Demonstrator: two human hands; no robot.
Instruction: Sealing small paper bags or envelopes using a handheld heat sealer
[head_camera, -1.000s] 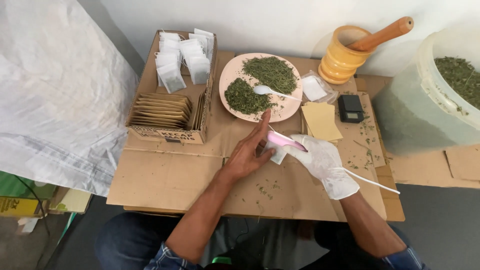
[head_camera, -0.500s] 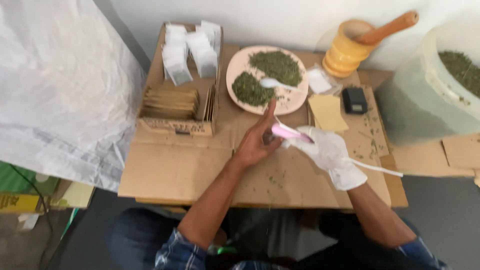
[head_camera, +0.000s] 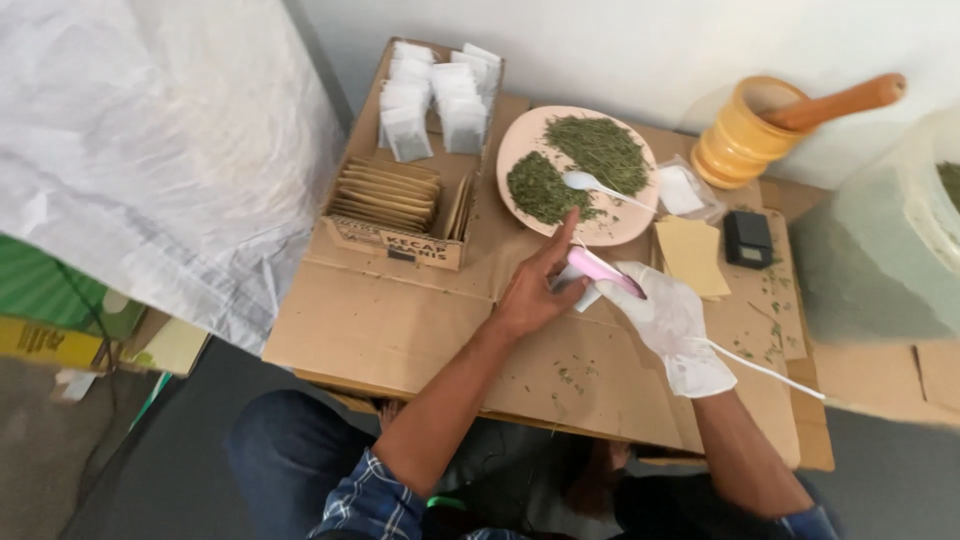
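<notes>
Pink sealer tool (head_camera: 605, 270) sits just below the plate (head_camera: 640, 225), clamped in the gloved right hand (head_camera: 665, 320), fingers closed around its handle. Left hand (head_camera: 530, 290) pinches a small white sachet (head_camera: 580, 292) under the tool's tip, index finger stretched toward the plate. White cord (head_camera: 760, 368) trails right, away from the plate.

makeshift home packing workshop, cardboard worktop (head_camera: 400, 330), dried herbs on plate (head_camera: 520, 150), sachets in box (head_camera: 390, 245), mortar (head_camera: 735, 150)
</notes>
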